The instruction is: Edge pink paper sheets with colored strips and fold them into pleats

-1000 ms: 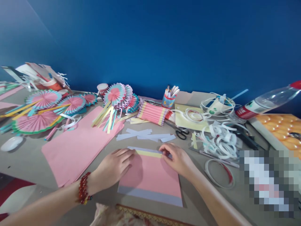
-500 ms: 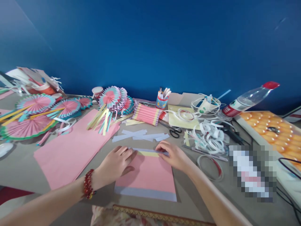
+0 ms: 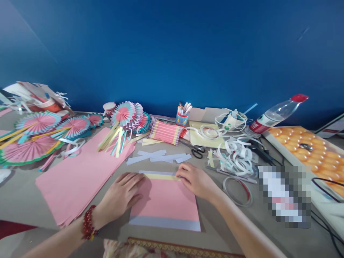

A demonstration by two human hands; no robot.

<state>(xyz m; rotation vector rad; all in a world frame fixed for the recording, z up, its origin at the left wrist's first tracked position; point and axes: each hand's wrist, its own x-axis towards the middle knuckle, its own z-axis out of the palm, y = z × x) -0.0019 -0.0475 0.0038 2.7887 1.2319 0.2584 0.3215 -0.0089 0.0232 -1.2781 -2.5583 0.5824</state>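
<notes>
A pink sheet of paper [image 3: 166, 199] lies flat in front of me. A lavender band [image 3: 164, 223] runs along its near edge; a yellow strip [image 3: 161, 176] and a thin lavender strip [image 3: 153, 172] lie across its far edge. My left hand [image 3: 122, 191], with a red bead bracelet [image 3: 88, 223] at its wrist, rests over the sheet's upper left edge, fingers stretched out and holding nothing. At the far right corner, my right hand [image 3: 195, 179] has its fingers bent and pressed together on the paper; the fingertips hide that end of the strips.
Loose lavender strips [image 3: 157, 156] lie just beyond the sheet, with black scissors [image 3: 198, 152] nearby. A pink paper stack [image 3: 77, 175] and paper fans [image 3: 72, 127] are on the left. White curled strips [image 3: 238, 154], a tape ring [image 3: 238, 191] and a tilted plastic bottle [image 3: 276, 116] stand right.
My left hand has slid left and toward me, off the strips' left end, and its fingers have straightened. The right hand stays at the far right corner. The view has shifted slightly.
</notes>
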